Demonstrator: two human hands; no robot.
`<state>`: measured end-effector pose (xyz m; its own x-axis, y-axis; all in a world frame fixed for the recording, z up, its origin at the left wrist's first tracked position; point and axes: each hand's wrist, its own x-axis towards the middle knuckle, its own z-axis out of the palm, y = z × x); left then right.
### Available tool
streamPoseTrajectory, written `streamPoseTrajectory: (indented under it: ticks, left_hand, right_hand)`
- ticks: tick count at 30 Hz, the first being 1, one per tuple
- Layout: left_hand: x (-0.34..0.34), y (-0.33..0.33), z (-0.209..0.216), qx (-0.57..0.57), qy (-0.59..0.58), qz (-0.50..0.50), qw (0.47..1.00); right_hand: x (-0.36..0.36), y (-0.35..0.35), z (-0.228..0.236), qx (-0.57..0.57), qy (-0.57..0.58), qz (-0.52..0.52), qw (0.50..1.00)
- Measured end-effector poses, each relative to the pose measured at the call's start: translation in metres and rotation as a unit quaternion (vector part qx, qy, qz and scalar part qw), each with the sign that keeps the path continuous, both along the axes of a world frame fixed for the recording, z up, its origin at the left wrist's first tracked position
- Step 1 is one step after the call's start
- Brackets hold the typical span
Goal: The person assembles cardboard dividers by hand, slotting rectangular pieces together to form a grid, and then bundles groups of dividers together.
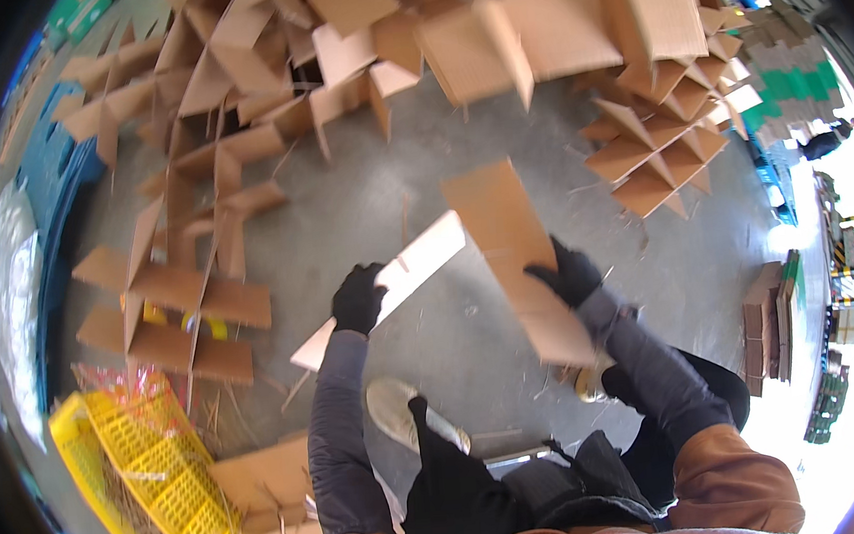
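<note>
My left hand (357, 299), in a black glove, is closed on the edge of a long pale cardboard strip (425, 264), which slants up to the right. My right hand (572, 278), gloved too, grips the right edge of a wider brown cardboard strip (497, 219), its thumb over the face. At the top the two strips come close together; lower down they spread apart. Both are held over the grey floor in front of my shoes. The fingers behind each strip are hidden.
Slotted cardboard dividers (219, 303) stand at the left, with more dividers (668, 138) at the right and a heap across the far side. A yellow plastic crate (152, 469) lies at the lower left beside flat cardboard (267, 470). A blue pallet (63, 165) is farther left.
</note>
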<state>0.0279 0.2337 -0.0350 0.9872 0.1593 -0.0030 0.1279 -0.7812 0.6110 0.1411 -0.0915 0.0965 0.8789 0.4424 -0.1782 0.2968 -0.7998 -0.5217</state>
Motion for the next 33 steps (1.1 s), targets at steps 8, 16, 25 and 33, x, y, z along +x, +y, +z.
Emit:
streamPoseTrajectory:
  ticks: [8, 16, 25, 33]
  left_hand:
    - [-0.036, -0.028, 0.041, 0.065, 0.066, 0.015, 0.996]
    - [-0.035, -0.067, 0.022, 0.141, -0.002, -0.013, 0.990]
    - [-0.056, -0.071, 0.032, 0.120, -0.017, 0.011, 0.993]
    - [-0.066, -0.075, 0.028, 0.127, 0.024, -0.009, 0.992]
  right_hand:
    - [0.234, -0.030, 0.095, -0.040, -0.374, -0.131, 0.917]
    - [0.003, 0.055, -0.021, -0.023, -0.031, 0.030, 0.999]
    - [-0.061, 0.086, -0.022, -0.083, 0.063, 0.028, 0.994]
    - [-0.105, 0.106, -0.056, -0.186, 0.096, 0.052, 0.976]
